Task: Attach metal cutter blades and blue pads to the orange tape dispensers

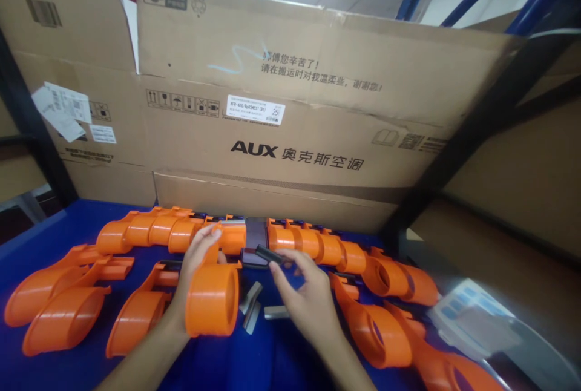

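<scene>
My left hand [198, 252] is closed around the arm of an orange plastic part [211, 300], a wide ring with a flat projecting arm like a tape dispenser body. In my right hand [306, 285], a small black bar [269, 254] is pinched between thumb and fingers. The bar's free end points toward the held orange part, with a gap between them. Below and between my hands, several short silver metal strips [252, 317] lie on the blue surface [254, 361]. Behind the black bar is a dark box [256, 235], partly hidden by it.
Similar orange parts form a row [149, 230] at the back left and another row [318, 246] at the back right. More lie at the left [63, 318] and right [385, 336]. A white and clear plastic item [481, 318] sits far right. A cardboard wall [295, 131] stands behind.
</scene>
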Action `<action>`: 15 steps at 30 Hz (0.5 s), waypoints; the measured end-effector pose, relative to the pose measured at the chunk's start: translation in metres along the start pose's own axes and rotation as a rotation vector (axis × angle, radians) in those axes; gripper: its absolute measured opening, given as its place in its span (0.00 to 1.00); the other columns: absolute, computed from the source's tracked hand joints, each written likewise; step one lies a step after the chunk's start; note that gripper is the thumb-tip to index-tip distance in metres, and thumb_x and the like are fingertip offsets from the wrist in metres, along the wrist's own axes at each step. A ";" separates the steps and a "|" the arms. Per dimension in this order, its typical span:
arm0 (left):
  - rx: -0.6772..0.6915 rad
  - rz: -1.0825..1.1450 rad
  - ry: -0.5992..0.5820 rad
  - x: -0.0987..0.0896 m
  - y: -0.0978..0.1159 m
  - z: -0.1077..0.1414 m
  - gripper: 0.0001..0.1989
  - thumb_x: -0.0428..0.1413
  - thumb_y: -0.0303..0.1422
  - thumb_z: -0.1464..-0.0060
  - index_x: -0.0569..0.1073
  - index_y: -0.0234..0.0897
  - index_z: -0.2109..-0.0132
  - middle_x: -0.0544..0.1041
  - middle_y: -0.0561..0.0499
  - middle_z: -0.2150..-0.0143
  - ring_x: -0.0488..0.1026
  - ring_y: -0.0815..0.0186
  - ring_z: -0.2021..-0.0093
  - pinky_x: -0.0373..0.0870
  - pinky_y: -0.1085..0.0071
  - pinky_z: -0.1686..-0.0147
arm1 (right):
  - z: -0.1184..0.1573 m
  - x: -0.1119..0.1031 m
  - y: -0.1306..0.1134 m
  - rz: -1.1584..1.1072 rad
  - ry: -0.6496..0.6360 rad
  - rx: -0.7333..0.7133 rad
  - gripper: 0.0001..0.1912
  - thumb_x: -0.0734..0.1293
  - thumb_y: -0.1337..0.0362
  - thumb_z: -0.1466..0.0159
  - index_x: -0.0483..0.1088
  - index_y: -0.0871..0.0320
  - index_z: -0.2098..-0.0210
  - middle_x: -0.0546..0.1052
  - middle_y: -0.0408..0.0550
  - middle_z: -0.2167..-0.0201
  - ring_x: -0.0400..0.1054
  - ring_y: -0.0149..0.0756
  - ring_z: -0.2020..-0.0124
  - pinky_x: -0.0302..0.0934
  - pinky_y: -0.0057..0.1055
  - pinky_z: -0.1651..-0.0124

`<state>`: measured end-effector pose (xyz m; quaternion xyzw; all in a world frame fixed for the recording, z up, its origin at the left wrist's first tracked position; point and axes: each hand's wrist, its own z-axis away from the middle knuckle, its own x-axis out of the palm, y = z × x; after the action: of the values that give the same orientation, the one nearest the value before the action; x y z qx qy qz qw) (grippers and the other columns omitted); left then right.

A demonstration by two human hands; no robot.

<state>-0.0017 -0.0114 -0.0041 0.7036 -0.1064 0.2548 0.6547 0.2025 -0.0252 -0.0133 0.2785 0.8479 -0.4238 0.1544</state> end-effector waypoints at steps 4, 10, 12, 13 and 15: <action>-0.088 -0.091 -0.060 0.007 -0.004 0.013 0.24 0.63 0.48 0.47 0.72 0.41 0.48 0.70 0.59 0.80 0.65 0.70 0.82 0.62 0.75 0.79 | -0.005 -0.008 0.006 -0.005 0.116 0.018 0.14 0.70 0.56 0.35 0.76 0.55 0.52 0.80 0.49 0.63 0.71 0.41 0.65 0.67 0.36 0.60; -0.031 -0.152 -0.148 0.012 -0.017 0.019 0.28 0.66 0.45 0.49 0.70 0.42 0.45 0.71 0.60 0.78 0.68 0.70 0.81 0.65 0.75 0.76 | -0.006 -0.012 0.003 -0.026 0.159 0.004 0.15 0.69 0.56 0.34 0.76 0.55 0.51 0.80 0.49 0.62 0.71 0.40 0.65 0.67 0.36 0.59; -0.012 -0.158 -0.178 0.010 -0.021 0.017 0.27 0.65 0.44 0.48 0.69 0.43 0.44 0.72 0.60 0.75 0.68 0.70 0.80 0.65 0.75 0.76 | -0.006 -0.013 0.002 -0.031 0.167 -0.009 0.14 0.69 0.57 0.34 0.76 0.55 0.51 0.80 0.49 0.62 0.71 0.40 0.64 0.68 0.36 0.58; -0.003 -0.161 -0.186 0.009 -0.023 0.015 0.27 0.65 0.43 0.48 0.68 0.43 0.44 0.73 0.59 0.73 0.69 0.70 0.80 0.66 0.75 0.76 | -0.006 -0.014 0.002 -0.031 0.168 -0.019 0.14 0.69 0.57 0.34 0.76 0.54 0.51 0.80 0.49 0.62 0.72 0.41 0.63 0.68 0.37 0.58; 0.006 -0.173 -0.194 0.008 -0.025 0.013 0.26 0.65 0.43 0.48 0.68 0.43 0.44 0.75 0.57 0.69 0.69 0.71 0.79 0.67 0.74 0.75 | -0.006 -0.015 0.001 -0.032 0.170 -0.042 0.13 0.70 0.58 0.34 0.76 0.54 0.52 0.81 0.49 0.61 0.73 0.42 0.62 0.68 0.37 0.58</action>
<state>0.0199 -0.0199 -0.0224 0.7336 -0.1074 0.1287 0.6586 0.2148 -0.0247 -0.0026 0.2967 0.8709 -0.3834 0.0811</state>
